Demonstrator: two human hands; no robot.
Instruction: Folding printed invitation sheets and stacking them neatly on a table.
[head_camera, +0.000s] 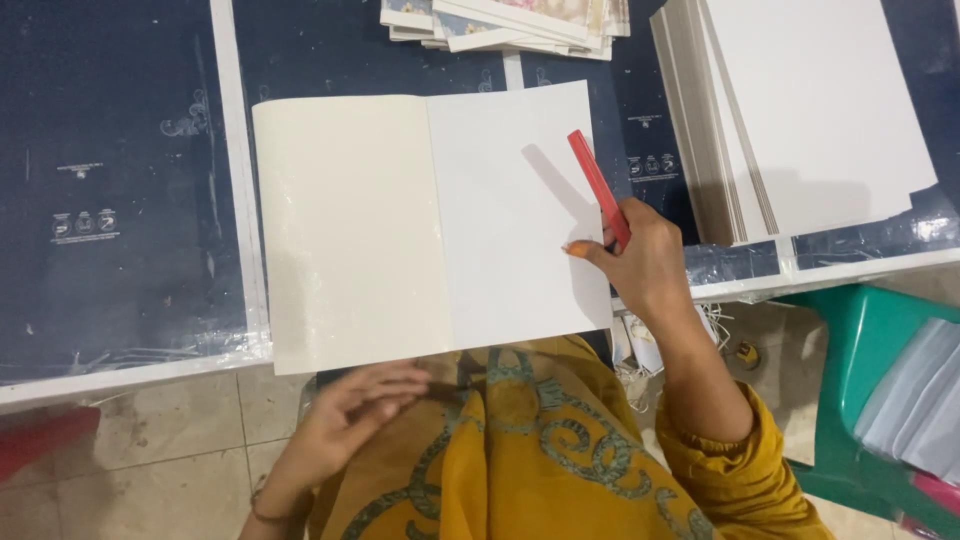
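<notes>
Open blank book (430, 225) on dark table (120, 180), R hand w/ red stick on its white page.

Green plastic bin (860, 350) at lower right holds a pile of pale sheets (920, 400), partly cut off by frame edge; contents hard to make out beyond that. Tall stack of white sheets (800, 110) sits at upper right, top cut off; smaller pile of printed covers (510, 25) at top edge, only its lower part seen. Right hand (640, 265) clenched round the red stick (598, 185), its lower end hidden in the fist; long axis runs diagonally, free end pointing up-left over the white page. Left hand (360, 400) released, fingers loosely spread, at the near edge of the cream page, just below it; can't tell if touching. Book's spine runs away from the person.
</notes>
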